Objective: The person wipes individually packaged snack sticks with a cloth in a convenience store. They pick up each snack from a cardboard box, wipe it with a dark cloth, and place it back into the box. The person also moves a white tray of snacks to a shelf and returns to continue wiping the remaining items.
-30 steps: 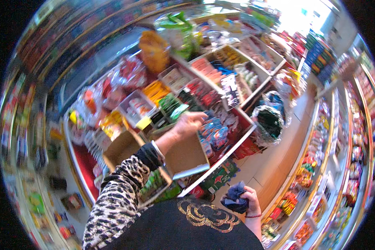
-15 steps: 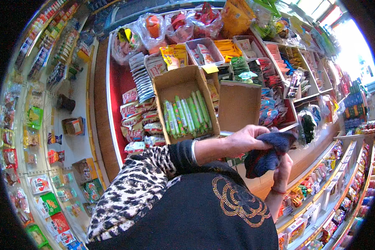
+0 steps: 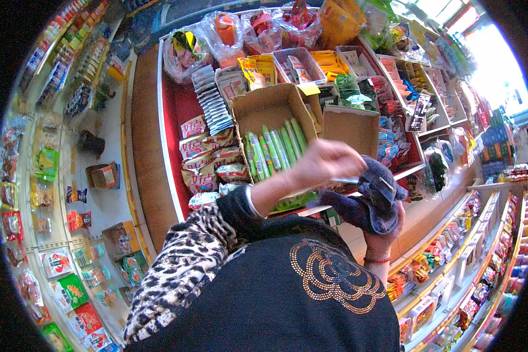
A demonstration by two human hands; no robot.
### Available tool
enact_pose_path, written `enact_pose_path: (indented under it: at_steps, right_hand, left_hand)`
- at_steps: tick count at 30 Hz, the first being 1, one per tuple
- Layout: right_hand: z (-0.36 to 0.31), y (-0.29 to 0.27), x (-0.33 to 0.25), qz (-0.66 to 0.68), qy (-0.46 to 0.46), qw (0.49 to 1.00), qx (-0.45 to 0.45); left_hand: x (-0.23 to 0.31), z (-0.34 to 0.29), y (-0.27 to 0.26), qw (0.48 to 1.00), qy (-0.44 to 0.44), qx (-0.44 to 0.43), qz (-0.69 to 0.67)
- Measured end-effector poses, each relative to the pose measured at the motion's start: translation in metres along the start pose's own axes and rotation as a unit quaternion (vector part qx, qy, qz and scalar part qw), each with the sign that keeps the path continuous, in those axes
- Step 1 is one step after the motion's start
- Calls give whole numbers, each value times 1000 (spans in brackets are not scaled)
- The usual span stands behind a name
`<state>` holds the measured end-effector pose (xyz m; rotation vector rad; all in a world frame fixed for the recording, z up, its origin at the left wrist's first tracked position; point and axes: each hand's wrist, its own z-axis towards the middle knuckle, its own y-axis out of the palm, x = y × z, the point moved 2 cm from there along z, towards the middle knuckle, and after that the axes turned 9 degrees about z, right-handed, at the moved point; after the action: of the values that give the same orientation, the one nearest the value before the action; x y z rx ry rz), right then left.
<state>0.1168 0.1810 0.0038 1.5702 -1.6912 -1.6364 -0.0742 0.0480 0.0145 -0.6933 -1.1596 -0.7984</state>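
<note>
The dark navy-purple, soft, fuzzy cloth item (image 3: 372,202) is held up in front of the person's torso, just right of the brown, open-topped cardboard carton (image 3: 270,101) of slim green plastic packets (image 3: 278,149). The right hand (image 3: 384,237), with a thin red beaded bracelet (image 3: 376,260) at its wrist, is grasping the cloth from below and from the right side. The left hand (image 3: 322,165) is blurred, its fingers reaching right to the cloth's upper left edge; I cannot tell whether they pinch it or only lie beside it. To handle the cloth well, the right hand would best stay as a firm base while the left works at 1 edge at a time, since such limp fabric probably folds over itself if both hands pull at once. Keeping the 2 hands a little further right would also seem wise, as the left overlaps the carton's near right corner in this view. The cloth is bent, so it has no single straight long axis: 1 narrow, blurred part points left, its length sloping down rightward into the right hand, while a rounded, thicker part rises above it, pointing up and away from the person.
</note>
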Motion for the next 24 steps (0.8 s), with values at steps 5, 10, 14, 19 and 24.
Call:
enact_pose_path:
  at_steps: [5,10,14,19,24]
  right_hand:
    - [-22,-10,-25,-17,-62,995,-78]
    - [-26,-23,-36,-32,-92,993,-64]
    - [-27,-32,-37,-48,-59,996,-36]
    - [-28,-20,-44,-84,-31,995,-53]
    - [-8,41,-35,-153,-17,984,-95]
  left_hand:
    - [-118,-11,-102,805,-280,4,524]
    - [-192,-21,-122,735,-407,110,531]
    - [-202,-20,-130,804,-364,199,426]
    - [-180,-35,-135,905,-395,149,-47]
    - [-87,-25,-105,936,-272,155,-162]
